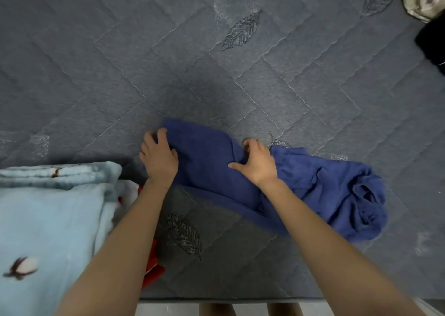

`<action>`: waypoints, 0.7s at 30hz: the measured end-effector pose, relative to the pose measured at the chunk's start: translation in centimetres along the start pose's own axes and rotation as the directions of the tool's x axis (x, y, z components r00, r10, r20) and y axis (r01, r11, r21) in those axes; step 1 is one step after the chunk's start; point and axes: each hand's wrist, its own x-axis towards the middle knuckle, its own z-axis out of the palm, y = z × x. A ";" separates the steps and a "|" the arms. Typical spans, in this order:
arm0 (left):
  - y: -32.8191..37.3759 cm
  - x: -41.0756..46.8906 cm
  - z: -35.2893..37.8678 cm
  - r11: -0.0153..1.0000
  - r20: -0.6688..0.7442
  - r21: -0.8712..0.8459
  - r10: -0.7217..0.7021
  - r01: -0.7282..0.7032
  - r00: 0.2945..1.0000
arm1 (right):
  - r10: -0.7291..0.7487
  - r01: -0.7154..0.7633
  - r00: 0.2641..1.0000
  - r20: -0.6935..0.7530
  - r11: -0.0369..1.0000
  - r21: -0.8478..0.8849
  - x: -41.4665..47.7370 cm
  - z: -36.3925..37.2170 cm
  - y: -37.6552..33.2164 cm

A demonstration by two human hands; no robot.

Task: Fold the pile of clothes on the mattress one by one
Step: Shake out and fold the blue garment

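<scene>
Left hand [160,158] / right hand [255,162] grip blue garment [209,161] | long axis left-right

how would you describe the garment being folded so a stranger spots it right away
Start at the grey quilted mattress with stitched leaves. Near its front edge, the left hand and right hand grip a garment bunched at its right end. It is the only deep blue cloth, unlike the pale blue blanket at the left.
</scene>
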 end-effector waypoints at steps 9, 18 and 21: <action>3.9 -5.5 3.2 0.946 0.037 0.052 0.317 -0.319 0.948 | 0.138 -0.027 0.969 -0.205 0.883 0.469 -1.3 -2.2 2.2; 12.0 -12.4 8.2 0.897 0.288 -0.382 0.344 -0.223 0.894 | 0.162 -0.134 0.979 -0.125 0.970 0.204 -3.9 -5.3 10.4; 13.7 -13.9 9.6 0.925 0.396 -0.358 0.274 -0.127 0.876 | 0.101 -0.098 0.995 -0.012 0.981 0.166 -5.5 -5.1 11.5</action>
